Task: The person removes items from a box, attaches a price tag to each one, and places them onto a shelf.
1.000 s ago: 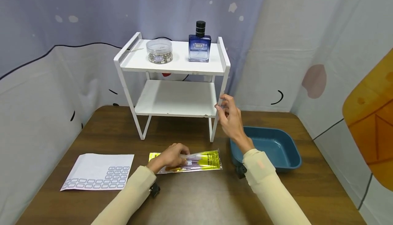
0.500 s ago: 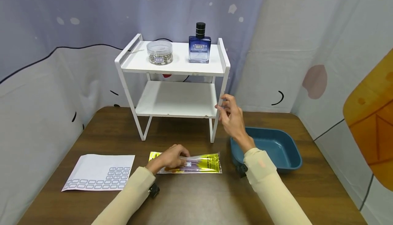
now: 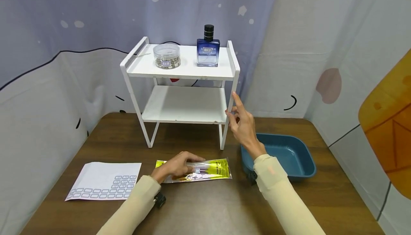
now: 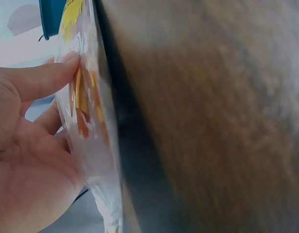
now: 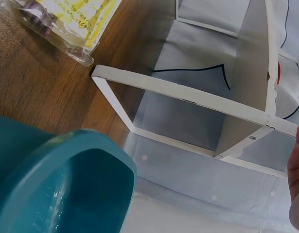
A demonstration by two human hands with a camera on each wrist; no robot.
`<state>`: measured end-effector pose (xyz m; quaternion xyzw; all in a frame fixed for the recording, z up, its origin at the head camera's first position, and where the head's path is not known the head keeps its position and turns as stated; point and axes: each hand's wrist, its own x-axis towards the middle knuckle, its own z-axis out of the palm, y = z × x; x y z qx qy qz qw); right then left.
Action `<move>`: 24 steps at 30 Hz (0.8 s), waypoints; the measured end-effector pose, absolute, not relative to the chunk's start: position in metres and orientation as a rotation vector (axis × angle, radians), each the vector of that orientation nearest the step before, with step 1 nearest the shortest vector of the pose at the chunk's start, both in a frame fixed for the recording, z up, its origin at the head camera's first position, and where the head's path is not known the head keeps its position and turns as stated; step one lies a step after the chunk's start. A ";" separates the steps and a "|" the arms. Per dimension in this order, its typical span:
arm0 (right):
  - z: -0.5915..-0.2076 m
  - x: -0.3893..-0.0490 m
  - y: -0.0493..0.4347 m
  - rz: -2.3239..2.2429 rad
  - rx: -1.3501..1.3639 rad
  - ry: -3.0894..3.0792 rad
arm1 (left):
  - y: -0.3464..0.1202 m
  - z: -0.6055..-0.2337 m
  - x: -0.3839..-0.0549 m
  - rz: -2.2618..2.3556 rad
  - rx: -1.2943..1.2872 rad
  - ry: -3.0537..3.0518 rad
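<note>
My left hand (image 3: 178, 165) lies over a clear plastic packet (image 3: 216, 169) with yellow print, slim purple sticks inside. Its thumb rests by a small label on the packet, and the other fingers reach over the far edge. Close up in the left wrist view, the thumb (image 4: 52, 77) touches the plastic above orange stick ends. My right hand (image 3: 244, 128) holds the right front post of a white two-tier rack (image 3: 184, 103), thumb and a fingertip at the post, index finger extended up along it. Only part of that hand (image 5: 297, 189) shows in the right wrist view.
A blue perfume bottle (image 3: 208, 53) and a clear round jar (image 3: 167, 56) stand on the upper shelf, both labelled. The lower shelf is bare. A teal basin (image 3: 308, 156) sits right of the rack. Left on the table lies a label sheet (image 3: 99, 174). Curtains hang behind.
My right index finger has straightened upward along the post. The left index finger has stretched out to the right over the packet. Both hands otherwise keep their places.
</note>
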<state>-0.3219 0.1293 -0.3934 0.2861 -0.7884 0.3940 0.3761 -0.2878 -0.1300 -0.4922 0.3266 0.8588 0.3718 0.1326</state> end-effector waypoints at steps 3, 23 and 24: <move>-0.392 -0.322 0.130 0.996 0.721 -2.024 | -0.133 -0.490 -0.288 1.130 0.972 2.440; -0.392 -0.324 0.137 0.956 0.767 -2.041 | -0.169 -0.410 -0.282 1.093 1.044 2.335; -0.391 -0.325 0.137 0.951 0.769 -2.037 | -0.170 -0.403 -0.282 1.078 1.053 2.347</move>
